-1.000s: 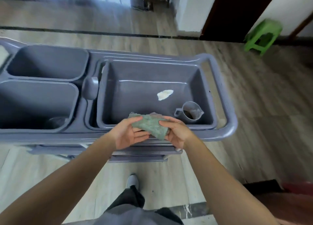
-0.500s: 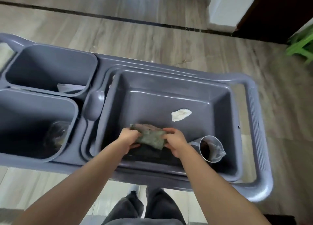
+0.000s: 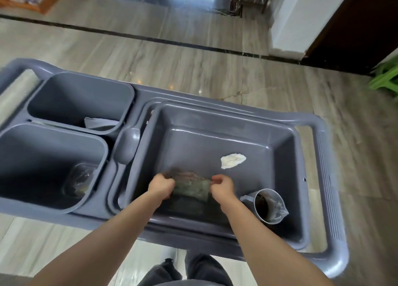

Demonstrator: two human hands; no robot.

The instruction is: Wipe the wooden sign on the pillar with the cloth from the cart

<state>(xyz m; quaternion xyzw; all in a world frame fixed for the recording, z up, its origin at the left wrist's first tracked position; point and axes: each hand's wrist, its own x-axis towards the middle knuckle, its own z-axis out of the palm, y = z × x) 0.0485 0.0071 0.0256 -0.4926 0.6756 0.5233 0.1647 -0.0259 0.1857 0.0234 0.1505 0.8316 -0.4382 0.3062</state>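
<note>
The cart (image 3: 329,178) was moulded grey-blue plastic, smooth with a dull sheen, and its bins (image 3: 53,162) looked the same. The cloth (image 3: 191,185) was soft, coarse-looking fabric, matt, greenish with a brownish stained edge. A crumpled white scrap (image 3: 232,160) looked like paper or tissue. The measuring jug (image 3: 270,206) was cloudy translucent plastic. The floor (image 3: 193,55) was polished and glossy, with a wood-grain pattern that caught reflections. The stool (image 3: 385,78) was bright green plastic.

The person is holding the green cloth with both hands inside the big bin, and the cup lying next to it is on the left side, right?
Not quite. The head view shows the cup on the right of the cloth, beside the right hand. The left hand also holds the cloth, inside the big bin.
</note>
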